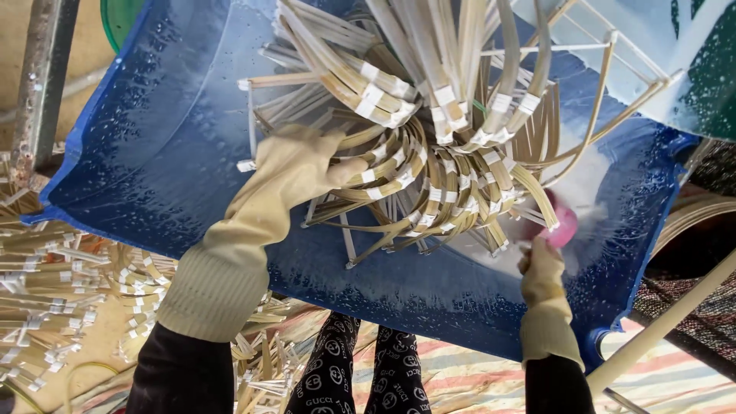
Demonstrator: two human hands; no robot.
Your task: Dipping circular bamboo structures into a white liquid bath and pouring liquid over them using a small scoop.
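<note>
My left hand (295,165), in a long cream rubber gloves, grips a frame of curved bamboo strips (429,138) bound with white tape. The frame rests inside a big blue plastic tub (153,153) that is wet and soapy. My right hand (540,264), also gloved, holds a small pink scoop (563,226) at the frame's lower right edge, where white foamy water splashes. The strips fan out from my left hand toward the top of the view.
Heaps of taped bamboo pieces (54,284) lie on the ground at the left. A metal post (38,84) stands at the upper left. A striped mat (475,383) covers the floor below, and a pale pole (659,326) slants at the lower right.
</note>
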